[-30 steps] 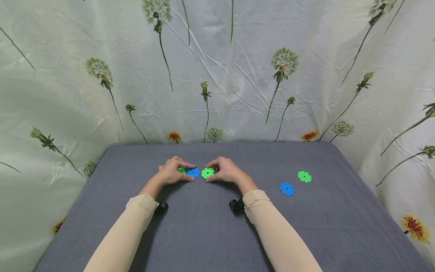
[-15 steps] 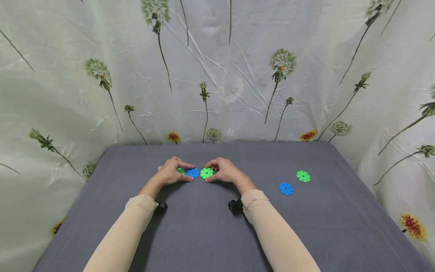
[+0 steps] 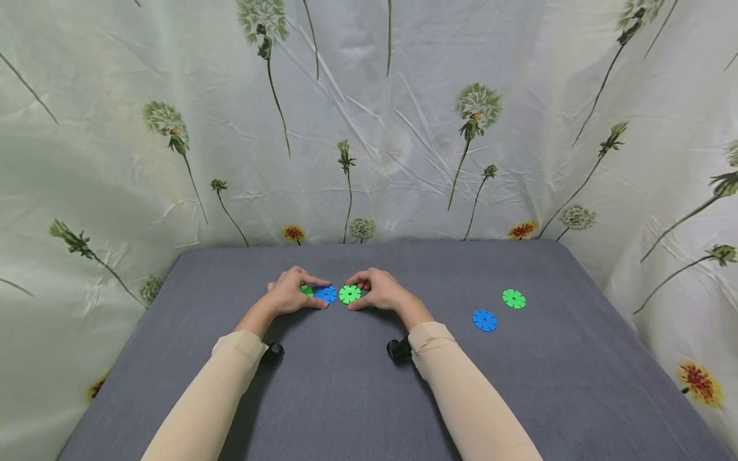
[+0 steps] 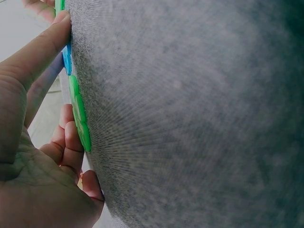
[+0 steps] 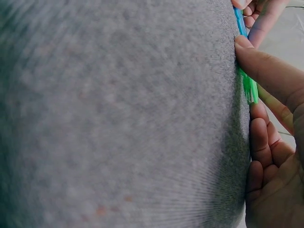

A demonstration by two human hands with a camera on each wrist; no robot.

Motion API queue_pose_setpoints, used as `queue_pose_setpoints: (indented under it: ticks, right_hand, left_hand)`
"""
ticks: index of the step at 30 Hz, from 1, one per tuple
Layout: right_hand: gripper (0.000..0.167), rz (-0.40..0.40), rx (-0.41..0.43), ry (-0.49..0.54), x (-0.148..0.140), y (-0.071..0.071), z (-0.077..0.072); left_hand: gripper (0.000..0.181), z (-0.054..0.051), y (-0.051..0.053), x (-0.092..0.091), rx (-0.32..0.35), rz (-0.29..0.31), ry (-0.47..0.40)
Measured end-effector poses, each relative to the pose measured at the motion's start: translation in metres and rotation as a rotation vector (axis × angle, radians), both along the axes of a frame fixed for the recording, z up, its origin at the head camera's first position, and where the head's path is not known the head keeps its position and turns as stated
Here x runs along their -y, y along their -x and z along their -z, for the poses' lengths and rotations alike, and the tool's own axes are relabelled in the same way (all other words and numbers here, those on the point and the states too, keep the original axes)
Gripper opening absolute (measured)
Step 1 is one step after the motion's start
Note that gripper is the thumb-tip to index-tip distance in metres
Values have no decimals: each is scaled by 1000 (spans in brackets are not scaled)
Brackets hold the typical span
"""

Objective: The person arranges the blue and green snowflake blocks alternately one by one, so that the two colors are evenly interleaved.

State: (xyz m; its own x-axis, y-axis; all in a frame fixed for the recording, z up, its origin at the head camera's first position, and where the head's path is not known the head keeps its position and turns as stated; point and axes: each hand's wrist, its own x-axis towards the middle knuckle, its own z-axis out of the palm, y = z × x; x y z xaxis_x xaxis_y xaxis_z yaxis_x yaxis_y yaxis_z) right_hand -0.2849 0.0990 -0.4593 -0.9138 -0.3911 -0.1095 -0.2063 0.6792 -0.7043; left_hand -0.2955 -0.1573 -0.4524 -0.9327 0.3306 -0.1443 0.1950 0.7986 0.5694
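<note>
Floral cloth point(image 3: 380, 121) backs a grey table point(image 3: 340, 397) where a person's left hand point(image 3: 288, 292) pinches a blue disc point(image 3: 326, 294), the right hand point(image 3: 378, 290) a green disc point(image 3: 349, 294); aligning them seems the step, calling next for a nudge across the gap; the left hand partly hides a second green disc point(image 4: 79, 114); a spare blue disc point(image 3: 485, 320) and spare green disc point(image 3: 514, 299) lie rightward, out of the way.

Three discs point(image 3: 325, 296) in row on table point(image 3: 334, 397); disc pair point(image 3: 487, 321) farther right (curtain point(image 3: 398, 115) behind).
</note>
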Motion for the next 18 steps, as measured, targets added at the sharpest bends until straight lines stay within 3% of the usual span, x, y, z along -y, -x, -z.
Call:
queue_pose_setpoints:
  ticks: [18]
  right_hand:
    - [46, -16, -5, -6, -1, 0, 2]
  left_hand:
    - [49, 1, 0, 0, -2, -2, -2]
